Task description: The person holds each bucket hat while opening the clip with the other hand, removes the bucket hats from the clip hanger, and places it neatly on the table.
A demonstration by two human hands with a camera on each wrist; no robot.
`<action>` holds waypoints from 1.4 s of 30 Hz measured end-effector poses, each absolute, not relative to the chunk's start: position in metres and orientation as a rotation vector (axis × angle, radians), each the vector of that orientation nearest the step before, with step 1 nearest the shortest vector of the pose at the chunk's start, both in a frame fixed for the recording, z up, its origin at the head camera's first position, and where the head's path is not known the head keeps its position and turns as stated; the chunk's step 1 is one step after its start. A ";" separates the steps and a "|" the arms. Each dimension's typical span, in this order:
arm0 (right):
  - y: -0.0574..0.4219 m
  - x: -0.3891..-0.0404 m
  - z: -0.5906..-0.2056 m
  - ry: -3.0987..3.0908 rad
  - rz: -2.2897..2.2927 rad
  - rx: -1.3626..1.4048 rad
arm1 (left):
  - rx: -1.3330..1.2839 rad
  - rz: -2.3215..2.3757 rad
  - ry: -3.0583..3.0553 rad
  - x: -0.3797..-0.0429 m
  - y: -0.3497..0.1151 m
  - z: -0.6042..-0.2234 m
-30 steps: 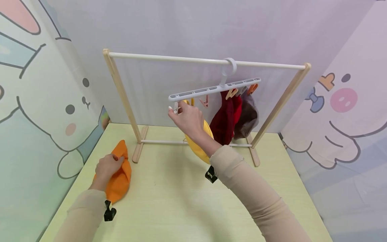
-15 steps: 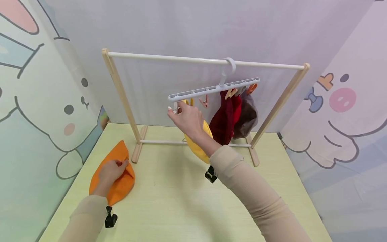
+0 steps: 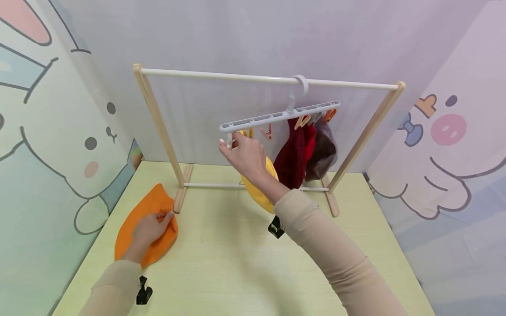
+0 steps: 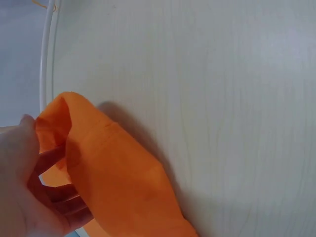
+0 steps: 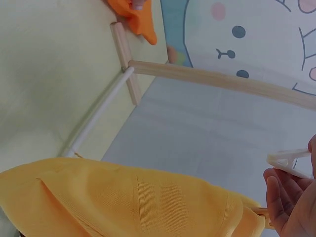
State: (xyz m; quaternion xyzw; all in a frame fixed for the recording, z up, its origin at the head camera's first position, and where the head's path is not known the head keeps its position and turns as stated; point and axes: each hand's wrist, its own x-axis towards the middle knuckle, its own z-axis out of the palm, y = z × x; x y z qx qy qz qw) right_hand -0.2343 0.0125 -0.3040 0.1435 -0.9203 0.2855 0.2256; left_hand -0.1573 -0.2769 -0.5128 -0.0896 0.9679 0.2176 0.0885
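Note:
My left hand (image 3: 149, 229) pinches the near-right edge of an orange cloth hat (image 3: 143, 208) lying on the table at the left. In the left wrist view, the thumb is outside the hat's hem (image 4: 94, 128) and the fingers reach into its fold. My right hand (image 3: 249, 156) holds a white clothespin (image 3: 229, 140) below the left end of a light grey hanger (image 3: 253, 123); its jaws look parted in the right wrist view. A yellow cloth hat (image 3: 258, 196) hangs from a yellow clothespin (image 5: 261, 212) close by, partly hidden behind my right hand and wrist.
The hanger hooks over the white rail (image 3: 221, 76) of a wooden-legged rack. Dark red (image 3: 290, 158) and brown-grey hats (image 3: 323, 153) hang on its right half, with a bright red one between. A pink clothespin (image 3: 268, 131) hangs bare. Cartoon-printed walls (image 3: 99, 145) enclose the table.
My left hand has shifted slightly right and nearer to me along the orange hat, which now lies more spread out. My right hand stays at the white clothespin.

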 end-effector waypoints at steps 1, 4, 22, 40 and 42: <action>0.013 -0.234 -0.304 -2.537 0.788 0.395 | -0.242 0.624 2.901 -0.157 -0.277 -0.514; 0.013 -0.234 -0.304 -2.538 0.792 0.393 | -0.192 0.577 2.956 -0.155 -0.277 -0.517; 0.015 -0.234 -0.307 -2.540 0.794 0.390 | -0.196 0.545 2.945 -0.149 -0.285 -0.528; 0.014 -0.234 -0.306 -2.538 0.766 0.398 | -0.171 0.574 2.956 -0.149 -0.312 -0.534; 0.014 -0.234 -0.306 -2.542 0.771 0.400 | -0.157 0.591 2.963 -0.149 -0.315 -0.535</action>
